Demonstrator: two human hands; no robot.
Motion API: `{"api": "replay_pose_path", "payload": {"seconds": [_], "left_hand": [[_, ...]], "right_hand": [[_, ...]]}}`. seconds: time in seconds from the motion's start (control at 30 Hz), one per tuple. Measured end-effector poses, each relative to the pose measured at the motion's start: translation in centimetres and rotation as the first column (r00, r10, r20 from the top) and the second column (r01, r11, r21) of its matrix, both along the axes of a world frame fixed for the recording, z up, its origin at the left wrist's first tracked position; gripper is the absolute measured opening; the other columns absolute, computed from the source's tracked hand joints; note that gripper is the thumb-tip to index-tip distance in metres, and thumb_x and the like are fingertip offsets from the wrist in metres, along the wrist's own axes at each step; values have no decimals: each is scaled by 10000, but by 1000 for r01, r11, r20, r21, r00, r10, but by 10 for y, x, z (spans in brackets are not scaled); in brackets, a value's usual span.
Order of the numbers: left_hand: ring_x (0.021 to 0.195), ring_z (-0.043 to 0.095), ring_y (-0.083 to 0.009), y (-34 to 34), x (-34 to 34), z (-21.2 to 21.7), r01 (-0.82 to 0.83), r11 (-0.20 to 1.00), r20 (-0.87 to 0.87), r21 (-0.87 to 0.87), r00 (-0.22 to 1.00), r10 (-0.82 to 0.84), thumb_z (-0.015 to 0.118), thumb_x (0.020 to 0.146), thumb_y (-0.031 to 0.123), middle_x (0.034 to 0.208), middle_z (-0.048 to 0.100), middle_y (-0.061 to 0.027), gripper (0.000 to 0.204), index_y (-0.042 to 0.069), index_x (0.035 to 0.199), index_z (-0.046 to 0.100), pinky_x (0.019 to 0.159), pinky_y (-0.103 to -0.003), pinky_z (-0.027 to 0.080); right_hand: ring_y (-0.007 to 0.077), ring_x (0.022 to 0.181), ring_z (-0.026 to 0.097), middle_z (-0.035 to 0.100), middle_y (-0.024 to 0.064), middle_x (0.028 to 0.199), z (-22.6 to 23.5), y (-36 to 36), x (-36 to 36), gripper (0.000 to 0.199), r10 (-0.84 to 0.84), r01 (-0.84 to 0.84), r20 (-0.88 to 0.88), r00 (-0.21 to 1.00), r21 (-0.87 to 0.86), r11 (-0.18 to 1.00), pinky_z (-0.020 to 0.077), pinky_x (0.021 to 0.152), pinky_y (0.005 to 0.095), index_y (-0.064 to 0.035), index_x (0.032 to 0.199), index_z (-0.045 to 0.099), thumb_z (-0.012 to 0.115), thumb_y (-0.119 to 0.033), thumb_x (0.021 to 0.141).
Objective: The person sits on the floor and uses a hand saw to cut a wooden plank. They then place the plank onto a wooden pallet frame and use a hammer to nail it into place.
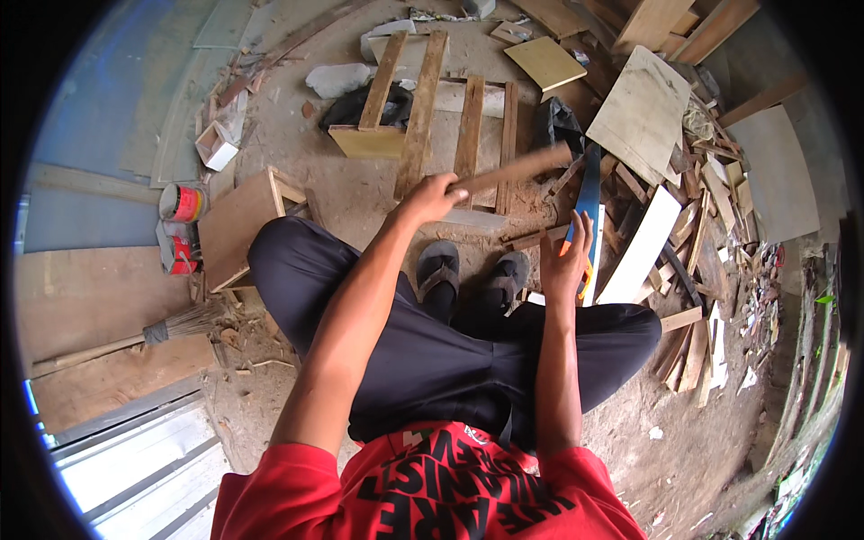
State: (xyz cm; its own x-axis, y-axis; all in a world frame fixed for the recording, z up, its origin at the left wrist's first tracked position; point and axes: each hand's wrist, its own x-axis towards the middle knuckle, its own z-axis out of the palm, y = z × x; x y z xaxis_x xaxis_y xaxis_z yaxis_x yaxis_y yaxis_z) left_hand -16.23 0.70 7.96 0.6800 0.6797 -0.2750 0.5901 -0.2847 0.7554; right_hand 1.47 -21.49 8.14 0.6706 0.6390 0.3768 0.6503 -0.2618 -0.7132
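Observation:
My left hand (430, 200) is closed round one end of a narrow wooden strip (517, 169), whose far end points right and is slightly blurred. My right hand (565, 261) is held up over my right knee, its fingers stretched and the thumb apart. Just behind and to the right of it is a handsaw (589, 193) with a blue blade and an orange and black handle, partly hidden by the hand. Whether the fingers touch the handle I cannot tell. Beyond my sandalled feet, a slatted wooden frame (421, 117) lies on the ground.
Heaped wood offcuts (706, 202) cover the right side, with a long white board (641, 247) and a pale square panel (639, 112) among them. On the left are a wooden box (241, 225), two paint cans (183, 204) and a broom (166, 331). A yellowish board (545, 63) lies farther off.

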Motion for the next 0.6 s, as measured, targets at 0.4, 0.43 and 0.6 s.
{"api": "replay_pose_path", "payload": {"seconds": [0.4, 0.43, 0.6], "left_hand": [[869, 659, -264, 66, 20, -79, -680, 712, 91, -176, 709, 700, 593, 975, 329, 923, 701, -174, 362, -17, 1033, 685, 782, -408, 484], [883, 657, -261, 69, 20, -83, -670, 716, 113, -195, 710, 695, 591, 980, 319, 938, 702, -168, 357, -19, 1053, 681, 789, -405, 483], [903, 635, -244, 65, 31, -79, -633, 730, 161, -257, 717, 678, 582, 999, 283, 996, 703, -136, 360, -21, 1178, 649, 813, -385, 475]], "right_hand": [[414, 1144, 556, 607, 226, 1174, -62, -13, -5, 441, 64, -78, -155, 986, -87, 993, 445, 988, 468, 27, 1203, 542, 741, -84, 825], [413, 1136, 561, 609, 225, 1171, -63, -11, -7, 438, 70, -87, -160, 985, -99, 991, 449, 981, 467, 26, 1200, 544, 742, -84, 825], [414, 1107, 581, 622, 225, 1146, -77, -8, 0, 417, 89, -110, -158, 983, -127, 986, 470, 953, 459, 22, 1182, 556, 738, -100, 827]]}}
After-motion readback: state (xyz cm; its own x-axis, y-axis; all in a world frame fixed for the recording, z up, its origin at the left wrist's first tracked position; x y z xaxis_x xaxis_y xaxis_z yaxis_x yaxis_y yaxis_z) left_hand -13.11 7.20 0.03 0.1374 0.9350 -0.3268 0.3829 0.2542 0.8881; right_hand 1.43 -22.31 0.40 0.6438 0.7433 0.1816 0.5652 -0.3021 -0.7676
